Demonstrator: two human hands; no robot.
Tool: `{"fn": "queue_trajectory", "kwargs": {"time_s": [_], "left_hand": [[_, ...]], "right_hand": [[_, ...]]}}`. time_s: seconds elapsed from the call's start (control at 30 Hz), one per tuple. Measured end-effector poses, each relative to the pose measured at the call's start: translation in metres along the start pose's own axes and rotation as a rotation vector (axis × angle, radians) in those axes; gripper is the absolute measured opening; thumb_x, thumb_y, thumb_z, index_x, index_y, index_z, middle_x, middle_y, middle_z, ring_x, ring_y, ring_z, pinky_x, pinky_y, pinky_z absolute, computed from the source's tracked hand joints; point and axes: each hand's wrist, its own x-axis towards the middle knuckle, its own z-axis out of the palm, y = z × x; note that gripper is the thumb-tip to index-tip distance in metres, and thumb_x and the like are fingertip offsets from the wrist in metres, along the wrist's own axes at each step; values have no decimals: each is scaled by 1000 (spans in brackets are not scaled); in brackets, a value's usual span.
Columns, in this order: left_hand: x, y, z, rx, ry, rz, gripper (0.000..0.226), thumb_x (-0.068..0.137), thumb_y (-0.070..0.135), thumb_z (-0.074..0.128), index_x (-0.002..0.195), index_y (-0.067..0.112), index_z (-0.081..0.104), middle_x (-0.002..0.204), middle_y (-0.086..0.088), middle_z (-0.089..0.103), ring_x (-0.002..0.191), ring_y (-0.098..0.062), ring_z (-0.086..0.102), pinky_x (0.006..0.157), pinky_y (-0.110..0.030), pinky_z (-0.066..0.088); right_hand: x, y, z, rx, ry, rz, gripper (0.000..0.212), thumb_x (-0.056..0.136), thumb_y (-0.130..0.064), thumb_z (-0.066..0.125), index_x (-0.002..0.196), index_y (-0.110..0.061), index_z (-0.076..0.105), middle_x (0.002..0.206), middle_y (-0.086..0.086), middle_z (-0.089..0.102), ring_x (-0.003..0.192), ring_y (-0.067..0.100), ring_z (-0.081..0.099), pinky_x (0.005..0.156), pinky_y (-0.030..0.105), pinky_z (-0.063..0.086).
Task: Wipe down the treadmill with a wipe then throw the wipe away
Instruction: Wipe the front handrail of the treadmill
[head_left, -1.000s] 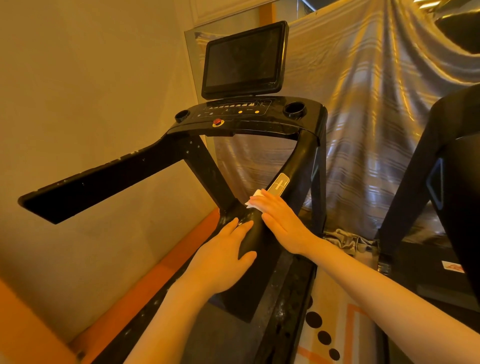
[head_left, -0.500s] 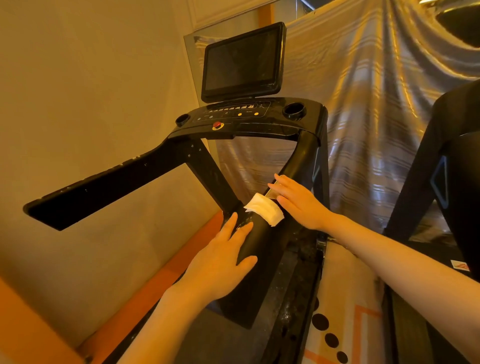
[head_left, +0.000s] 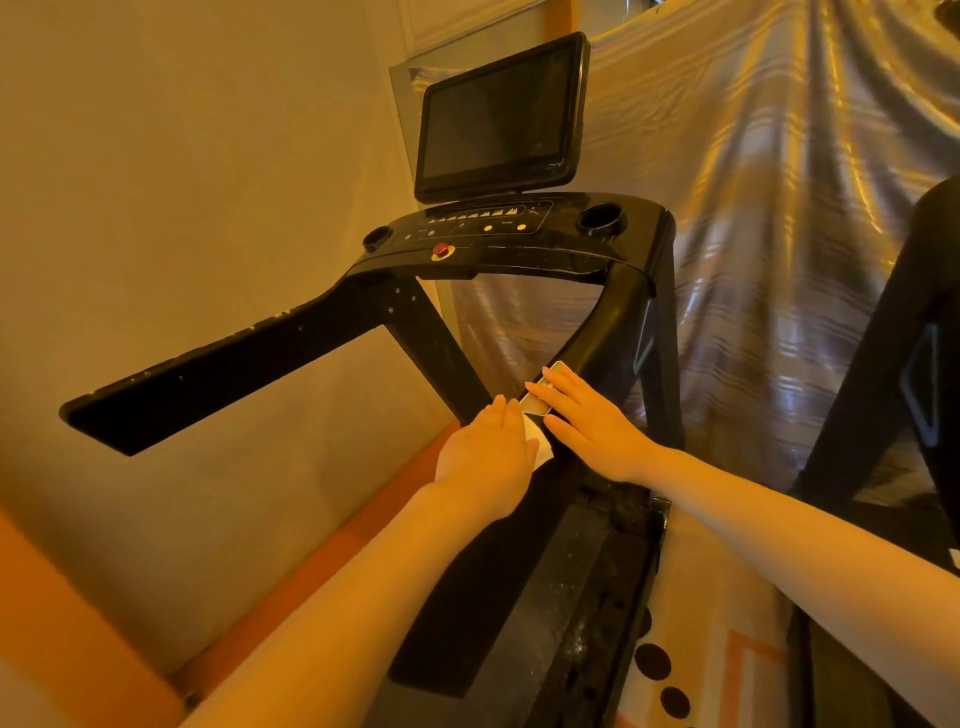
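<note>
The black treadmill (head_left: 519, 260) stands in front of me, with a dark screen (head_left: 498, 119) above its console. Its right handrail (head_left: 602, 327) runs down toward me, and both hands are on it. My left hand (head_left: 488, 457) lies flat with straight fingers on the white wipe (head_left: 540, 444), pressing it against the rail; only the wipe's right edge shows. My right hand (head_left: 587, 421) rests just beyond it, fingers straight, partly covering the silver sensor plate (head_left: 537, 402). The left handrail (head_left: 234, 374) juts out to the left, untouched.
A plain wall is close on the left, with an orange strip (head_left: 363, 519) along the floor. Shiny silver cloth (head_left: 779, 208) hangs behind the console. A second black machine (head_left: 924, 364) stands at the right. A pale mat with black dots (head_left: 654, 660) lies between them.
My right hand slid up the rail off the wipe, leaving it lying there. My left hand then moved forward and now covers the wipe.
</note>
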Motion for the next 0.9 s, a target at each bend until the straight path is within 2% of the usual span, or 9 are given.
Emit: {"fn": "queue_trajectory", "kwargs": {"time_s": [0.13,0.37,0.57,0.77,0.9], "left_hand": [[9,5,2,54,-36,-28,68,107,30,40,158,8,1,166,-12,-2,153,-26,8,119,-37,25],[-15,-2,2,117,-33,-10,71,106,30,44,158,12,-2,167,-8,-3,153,-23,10,118,-35,25],[-34,-13,1,69,-64,-26,69,107,36,39,158,16,-4,167,-2,-5,152,-21,11,119,-33,23],[-3,-2,-2,-23,-88,-17,65,108,34,33,158,11,-3,167,-6,-6,153,-22,5,120,-38,19],[-22,-15,-5,-39,-132,27,66,108,35,33,158,14,-4,167,-2,-7,153,-20,7,120,-35,18]], "right_hand": [[0,1,0,-10,19,-29,63,95,-71,12,151,-41,18,166,-5,12,153,14,0,122,36,8],[-1,-4,-3,-34,29,-23,57,100,-53,24,154,-35,24,166,-2,15,153,18,2,123,42,12],[0,-4,-3,-56,21,-20,63,98,-60,18,155,-35,25,166,-2,16,154,18,4,124,47,13],[-2,-8,-2,-37,22,-6,60,100,-54,21,155,-33,24,166,-2,13,154,18,0,124,47,8],[-2,-7,-1,-38,36,-9,60,100,-54,21,155,-31,26,166,-1,15,154,19,1,123,46,8]]}}
